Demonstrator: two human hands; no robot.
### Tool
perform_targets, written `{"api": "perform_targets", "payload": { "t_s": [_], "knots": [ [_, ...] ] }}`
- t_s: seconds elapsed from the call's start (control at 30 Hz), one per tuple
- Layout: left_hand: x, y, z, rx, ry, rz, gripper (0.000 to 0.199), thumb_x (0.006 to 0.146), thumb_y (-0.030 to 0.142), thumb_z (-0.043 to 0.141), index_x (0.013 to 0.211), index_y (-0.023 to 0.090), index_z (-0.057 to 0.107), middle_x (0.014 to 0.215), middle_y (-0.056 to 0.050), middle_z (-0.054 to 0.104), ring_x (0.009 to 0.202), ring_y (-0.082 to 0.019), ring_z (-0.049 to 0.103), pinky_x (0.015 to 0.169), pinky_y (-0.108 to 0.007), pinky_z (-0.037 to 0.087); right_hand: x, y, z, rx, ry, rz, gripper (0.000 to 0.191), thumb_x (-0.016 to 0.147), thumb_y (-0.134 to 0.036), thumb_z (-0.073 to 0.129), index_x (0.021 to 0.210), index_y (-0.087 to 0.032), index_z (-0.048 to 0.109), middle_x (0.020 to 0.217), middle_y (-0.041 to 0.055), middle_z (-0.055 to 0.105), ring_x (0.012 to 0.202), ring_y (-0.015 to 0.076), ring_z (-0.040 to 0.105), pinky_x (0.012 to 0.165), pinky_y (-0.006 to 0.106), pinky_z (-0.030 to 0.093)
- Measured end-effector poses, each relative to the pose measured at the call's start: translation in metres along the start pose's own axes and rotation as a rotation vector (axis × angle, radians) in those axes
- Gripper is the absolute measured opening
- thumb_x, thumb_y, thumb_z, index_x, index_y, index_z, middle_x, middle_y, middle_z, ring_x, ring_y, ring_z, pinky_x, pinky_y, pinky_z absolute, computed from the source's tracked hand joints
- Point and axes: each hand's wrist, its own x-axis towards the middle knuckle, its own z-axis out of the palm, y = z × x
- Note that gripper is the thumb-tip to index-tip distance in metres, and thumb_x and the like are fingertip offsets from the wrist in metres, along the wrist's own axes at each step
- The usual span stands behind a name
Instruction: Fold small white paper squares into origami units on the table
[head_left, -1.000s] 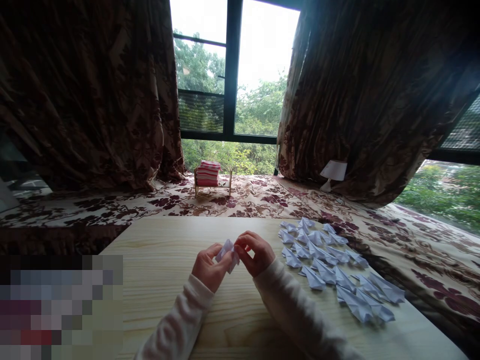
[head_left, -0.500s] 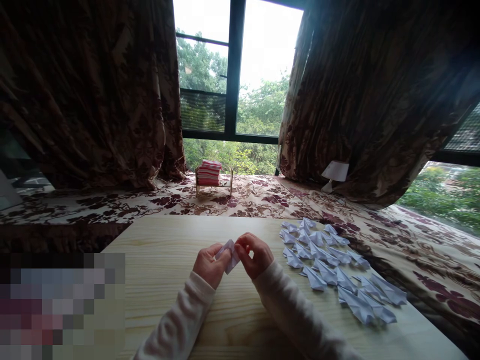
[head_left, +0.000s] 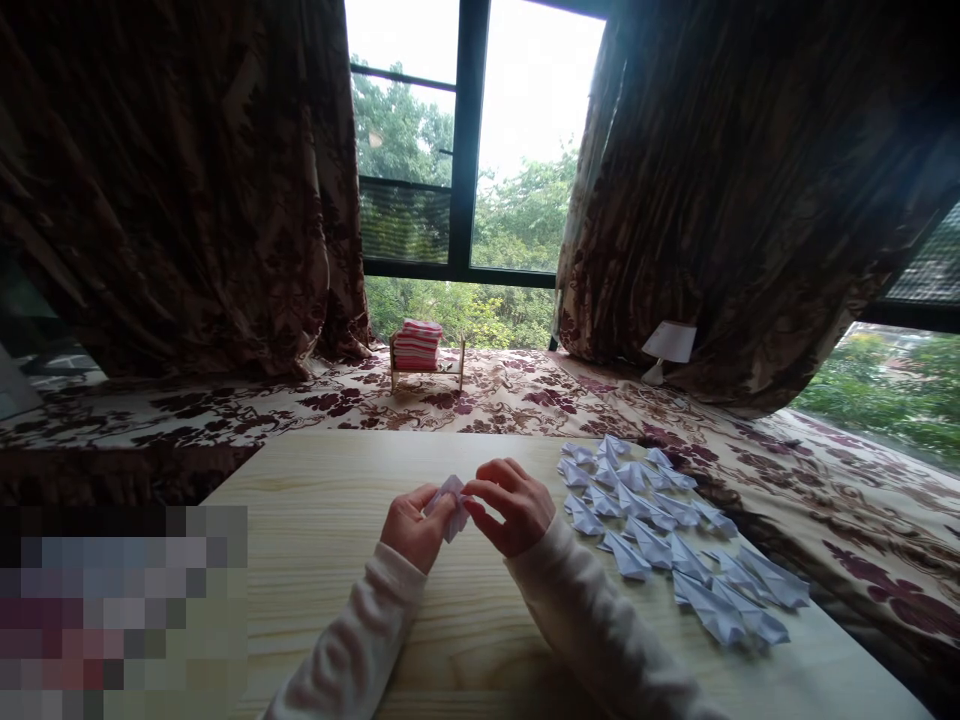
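A small folded white paper (head_left: pixel 452 490) is held above the middle of the wooden table (head_left: pixel 315 500). My left hand (head_left: pixel 414 527) grips it, with the thumb across its face. My right hand (head_left: pixel 516 507) is at the paper's right side, its thumb and fingertips at the edge and a gap between thumb and forefinger. To the right, several folded white paper pieces (head_left: pixel 649 540) lie in rows on the tabletop.
Beyond the table is a ledge with flowered cloth (head_left: pixel 525 385). On it stand a small rack (head_left: pixel 427 378) with folded red-and-white cloths (head_left: pixel 417 346) and a small white lamp (head_left: pixel 671 342). Dark curtains flank the window. The lower left is pixelated.
The paper has turned and moved slightly left in my left hand. My right hand's fingers have stretched out toward the paper's right edge, and the hand has risen a little.
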Motion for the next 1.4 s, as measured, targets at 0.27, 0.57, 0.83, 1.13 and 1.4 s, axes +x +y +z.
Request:
{"api": "perform_targets", "payload": {
  "t_s": [0.27,0.57,0.83,1.13,1.4],
  "knots": [
    [-0.001,0.001,0.001,0.025,-0.039,0.117,0.025,0.071,0.035,0.052,0.062,0.015,0.064,0.058,-0.001,0.055,0.058,-0.014,0.048,0.055,-0.024,0.038,0.001,0.000,0.000,0.014,-0.047,-0.042,0.019,0.087,-0.022,0.045,0.082,-0.021,0.063,0.077,0.0057,0.056,0.071,0.0165,0.046,0.063,0.027,0.042],
    [-0.002,0.009,-0.005,0.235,-0.130,0.262,0.023,0.075,0.027,0.049,0.059,0.016,0.061,0.059,0.000,0.051,0.061,-0.013,0.046,0.059,-0.025,0.038,0.005,-0.002,-0.003,0.057,-0.107,-0.027,0.022,0.088,-0.022,0.041,0.078,-0.020,0.060,0.075,0.0059,0.056,0.071,0.0171,0.047,0.063,0.027,0.042],
    [-0.002,0.005,-0.002,0.167,-0.137,0.231,0.022,0.074,0.027,0.050,0.059,0.017,0.063,0.058,0.001,0.049,0.060,-0.013,0.045,0.057,-0.024,0.038,-0.001,0.010,0.001,0.308,-0.013,0.170,0.010,0.081,-0.024,0.053,0.085,-0.019,0.061,0.075,0.0035,0.057,0.067,0.0142,0.054,0.059,0.026,0.045],
    [-0.003,0.007,0.000,0.168,-0.117,0.271,0.020,0.073,0.023,0.049,0.063,0.018,0.066,0.061,-0.001,0.053,0.063,-0.014,0.048,0.058,-0.024,0.039,-0.006,0.014,0.015,0.615,0.045,0.512,0.018,0.075,-0.029,0.057,0.065,-0.015,0.060,0.062,0.0013,0.055,0.055,0.0108,0.051,0.043,0.020,0.040],
    [-0.003,0.013,-0.003,0.144,-0.145,0.180,0.023,0.075,0.029,0.050,0.062,0.016,0.064,0.061,0.000,0.052,0.061,-0.014,0.048,0.058,-0.024,0.038,0.002,0.005,0.004,0.526,0.087,0.274,0.007,0.070,-0.012,0.055,0.070,-0.017,0.060,0.068,0.0002,0.053,0.054,0.0090,0.050,0.046,0.020,0.040]
  ]
}}
